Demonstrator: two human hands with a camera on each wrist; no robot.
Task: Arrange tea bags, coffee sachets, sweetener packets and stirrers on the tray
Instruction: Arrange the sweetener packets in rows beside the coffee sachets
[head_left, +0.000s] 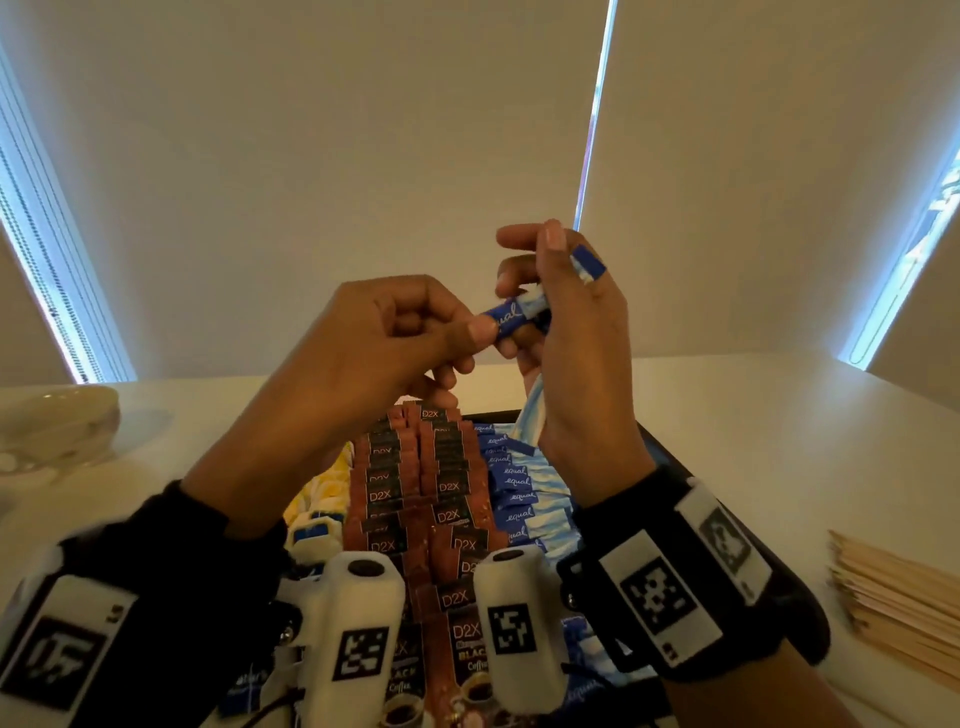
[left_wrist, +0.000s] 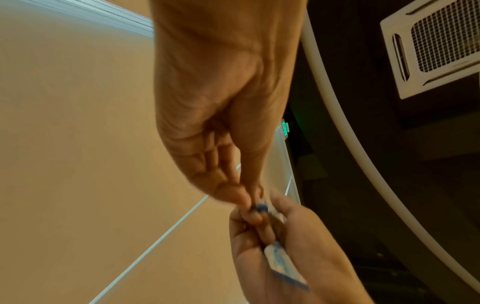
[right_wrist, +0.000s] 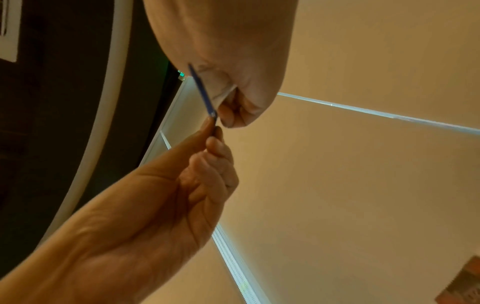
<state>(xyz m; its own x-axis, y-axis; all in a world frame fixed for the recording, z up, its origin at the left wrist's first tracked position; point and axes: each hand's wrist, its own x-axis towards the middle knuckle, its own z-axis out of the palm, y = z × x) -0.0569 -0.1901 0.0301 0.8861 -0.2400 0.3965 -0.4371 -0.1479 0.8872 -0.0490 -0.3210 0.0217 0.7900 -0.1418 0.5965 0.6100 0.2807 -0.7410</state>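
We judge the task well along: on the black rectangular tray (head_left: 655, 441) the brown coffee sachets (head_left: 447, 514) run in overlapping rows down the middle, blue-and-white sweetener packets (head_left: 519, 512) line their right, and yellow tea bags (head_left: 324, 493) show at the left. The pale wooden stirrers (head_left: 893, 608) lie stacked on the white table (head_left: 753, 415), off the tray, so they remain. Above the tray, our left hand (head_left: 384, 338) pinches one end of a blue paper sweetener packet (head_left: 511, 317) between thumb and forefinger, drawing it from the small bundle of packets (head_left: 589, 262) our right hand (head_left: 571, 332) grips.
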